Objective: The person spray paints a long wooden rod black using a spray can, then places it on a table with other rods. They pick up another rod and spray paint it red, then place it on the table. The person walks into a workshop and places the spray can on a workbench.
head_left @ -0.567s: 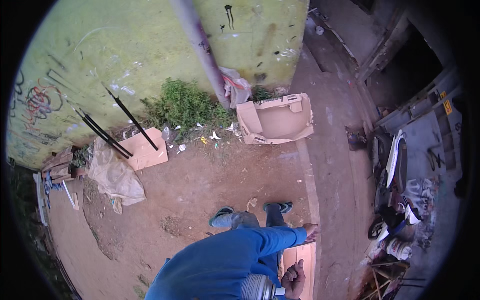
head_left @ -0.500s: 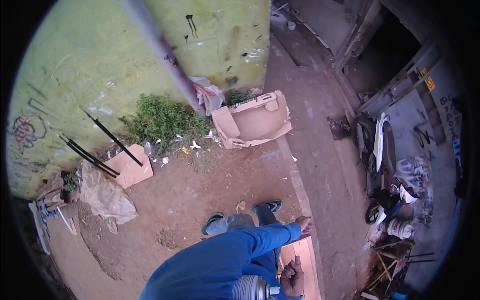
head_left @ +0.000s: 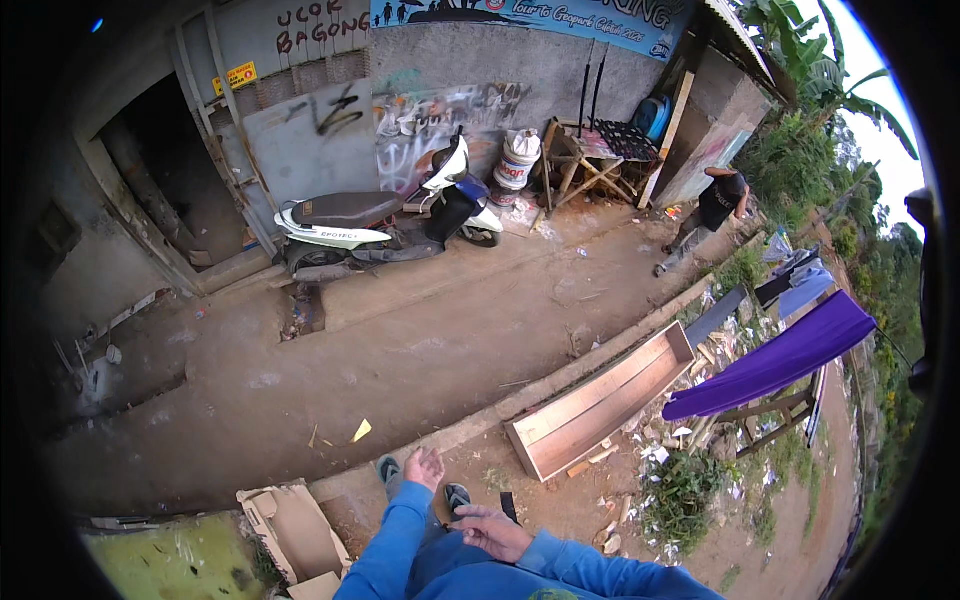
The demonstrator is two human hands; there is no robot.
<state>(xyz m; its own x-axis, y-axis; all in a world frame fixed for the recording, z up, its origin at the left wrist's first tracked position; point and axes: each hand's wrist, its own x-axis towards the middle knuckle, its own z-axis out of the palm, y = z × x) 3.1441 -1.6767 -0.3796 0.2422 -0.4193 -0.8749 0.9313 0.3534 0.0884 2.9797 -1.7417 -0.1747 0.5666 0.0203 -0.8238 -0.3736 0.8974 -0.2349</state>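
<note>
My left hand reaches forward over my sandals, its fingers apart and slightly bent, with nothing seen in it. Close to my body, my right hand points leftward with fingers loosely stretched out. I make out no held thing there. A short black strip shows just beyond the right hand; whether they touch I cannot tell. Dark sandals are on my feet below. Ahead to the right, a long open wooden box lies on the dirt beside the concrete edge.
A cardboard box sits at lower left. Across the path stand a scooter, stacked white buckets and a wooden stand. Another person is at far right. Purple cloth drapes over a frame near scattered litter.
My view has swung far to the right, bringing the whole wooden box and the person into sight. The spray can seen near my body before no longer shows clearly. Both hands are now over my feet.
</note>
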